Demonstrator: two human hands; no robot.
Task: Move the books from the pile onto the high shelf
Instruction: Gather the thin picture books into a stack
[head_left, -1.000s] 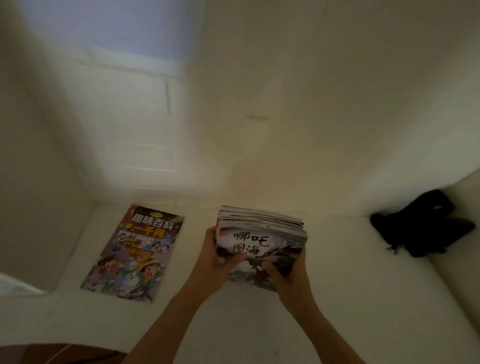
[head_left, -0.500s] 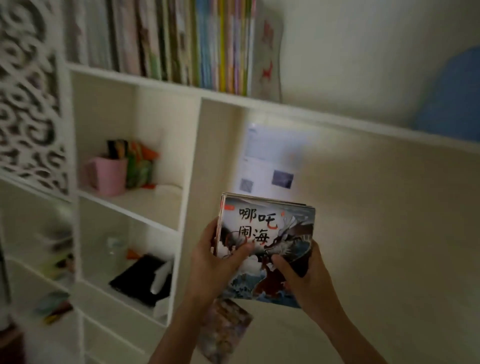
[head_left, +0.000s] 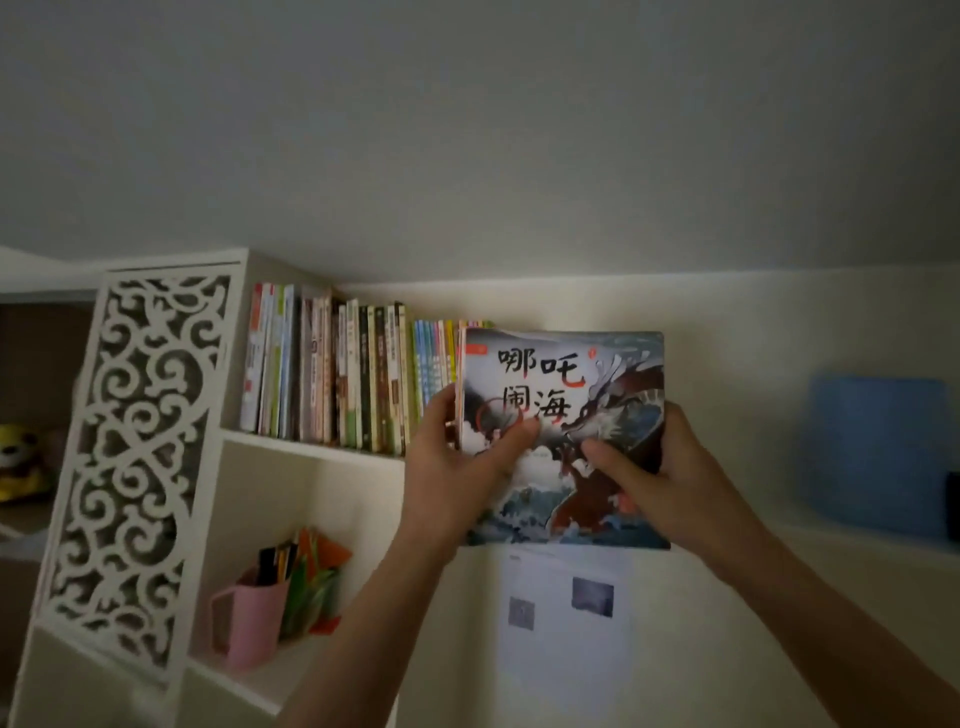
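I hold a stack of thin books (head_left: 597, 379) upright in front of the high shelf (head_left: 311, 447); the front cover shows a dragon and large black and red characters. My left hand (head_left: 457, 467) grips the stack's left edge, thumb on the cover. My right hand (head_left: 660, 483) grips the lower right side, thumb across the cover. The stack sits just right of a row of standing books (head_left: 337, 374) on the high shelf. Whether its bottom rests on the shelf is hidden by my hands.
A white fretwork panel (head_left: 140, 457) closes the shelf unit's left side. Below the high shelf a pink cup (head_left: 249, 618) holds pencils and coloured paper. A printed sheet (head_left: 566, 608) hangs on the wall under the stack. A blue pad (head_left: 878, 457) is at right.
The stack has gone from lying on the white surface to being raised upright at the high shelf. The view has swung up from the surface to the shelf and ceiling.
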